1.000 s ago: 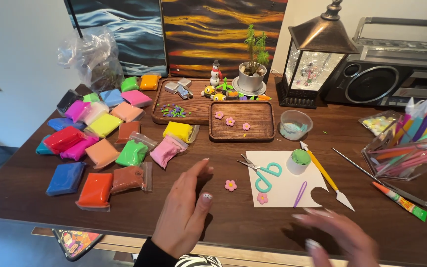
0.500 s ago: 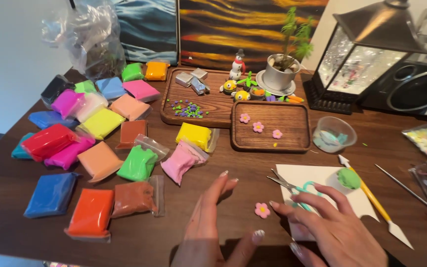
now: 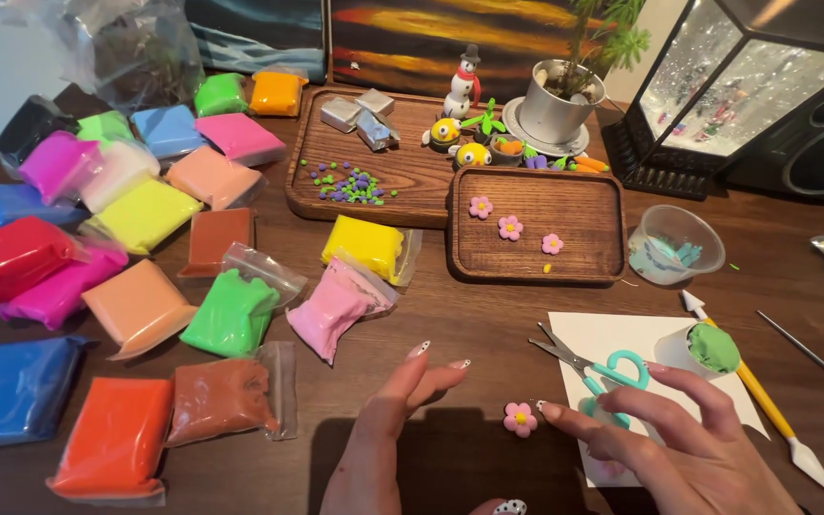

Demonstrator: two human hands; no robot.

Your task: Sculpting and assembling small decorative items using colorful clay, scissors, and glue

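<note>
Clay packs lay across the left of the surface point(image 3: 450, 315): red point(image 3: 7, 257), blue point(image 3: 11, 391), orange point(image 3: 114, 439), brown point(image 3: 221, 399), green point(image 3: 233, 313), pink point(image 3: 336, 307), yellow point(image 3: 364, 243); the pink flower point(image 3: 520, 418) sat between the hands; the left hand point(image 3: 388, 429) hovered open, grasping nothing; the right hand point(image 3: 679, 443), fingers spread and empty, had its fingertip just beside the flower; it partly hid the scissors point(image 3: 595, 367) on white paper point(image 3: 622, 334); both wrists were cut off below.

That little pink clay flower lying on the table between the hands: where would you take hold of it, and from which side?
The pink clay flower lies flat, face up, on the wooden table. It looks soft, so I would pinch it lightly by the outer edges of opposite petals, coming straight down from above. The right hand is nearest, one fingertip almost at its right edge; the scissors lie just beyond.
</note>
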